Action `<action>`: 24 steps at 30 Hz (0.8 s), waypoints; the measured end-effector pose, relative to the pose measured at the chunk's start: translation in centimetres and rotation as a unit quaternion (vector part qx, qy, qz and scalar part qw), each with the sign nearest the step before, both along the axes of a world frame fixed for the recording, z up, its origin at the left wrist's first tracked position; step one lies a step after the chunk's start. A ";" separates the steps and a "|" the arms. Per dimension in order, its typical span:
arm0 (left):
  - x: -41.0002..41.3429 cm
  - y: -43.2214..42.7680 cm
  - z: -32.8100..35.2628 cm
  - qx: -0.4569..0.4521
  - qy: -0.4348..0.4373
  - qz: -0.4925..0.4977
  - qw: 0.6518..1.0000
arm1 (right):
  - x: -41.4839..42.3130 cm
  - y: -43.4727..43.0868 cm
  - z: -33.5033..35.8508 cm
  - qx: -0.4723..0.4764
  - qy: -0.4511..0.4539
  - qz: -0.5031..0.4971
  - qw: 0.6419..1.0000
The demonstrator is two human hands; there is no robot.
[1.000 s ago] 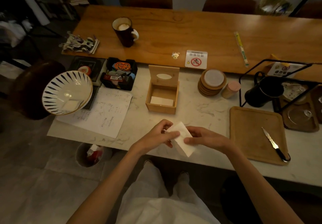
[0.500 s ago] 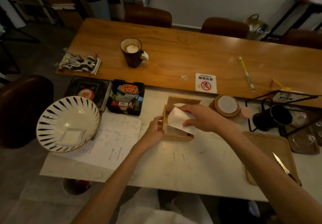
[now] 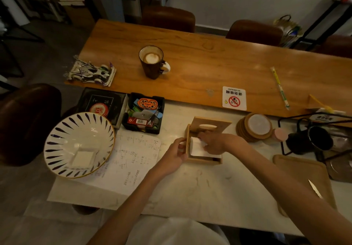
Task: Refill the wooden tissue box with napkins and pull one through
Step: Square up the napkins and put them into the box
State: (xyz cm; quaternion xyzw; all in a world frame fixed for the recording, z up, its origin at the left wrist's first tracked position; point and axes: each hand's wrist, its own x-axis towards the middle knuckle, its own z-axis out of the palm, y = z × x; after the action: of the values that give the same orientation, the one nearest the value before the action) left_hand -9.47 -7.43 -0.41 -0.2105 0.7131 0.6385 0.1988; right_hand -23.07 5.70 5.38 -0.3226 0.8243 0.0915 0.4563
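The wooden tissue box [image 3: 204, 160] stands open on the marble counter, its hinged lid [image 3: 211, 123] with an oval slot tilted up at the back. White napkins [image 3: 196, 146] lie inside it. My right hand [image 3: 215, 142] rests flat on the napkins inside the box, pressing them down. My left hand [image 3: 174, 154] grips the box's left wall, thumb on the rim. A folded napkin [image 3: 82, 159] lies in the striped bowl [image 3: 57, 130] to the left.
A sheet of paper [image 3: 131, 161] lies left of the box, a black tray of small items [image 3: 144, 113] behind it. Coasters [image 3: 255, 126], a black mug [image 3: 312, 140] in a wire rack and a wooden board [image 3: 297, 174] with a knife [image 3: 315, 188] are on the right. A coffee mug [image 3: 152, 62] stands on the wooden table.
My hands moved from the counter's front edge to the box. The right hand carried the napkins over and lowered them into it; the left hand took hold of the box's side.
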 end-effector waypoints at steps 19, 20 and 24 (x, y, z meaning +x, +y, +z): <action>0.2 0.1 -0.4 -0.020 0.000 -0.001 1.000 | 0.1 0.0 -1.5 -0.041 -0.064 -0.042 0.996; 0.3 0.1 -0.4 -0.020 0.001 0.000 1.000 | 0.3 0.1 -1.5 -0.040 -0.068 -0.046 0.996; 0.4 0.1 -0.5 -0.019 0.005 0.002 1.000 | 0.7 0.3 -1.5 -0.071 -0.079 -0.073 0.992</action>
State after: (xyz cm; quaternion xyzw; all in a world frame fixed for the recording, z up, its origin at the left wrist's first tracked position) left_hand -9.08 -7.33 -0.93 -0.2127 0.7255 0.6263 0.1903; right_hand -22.35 5.99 3.88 -0.2994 0.8113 -0.0264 0.5014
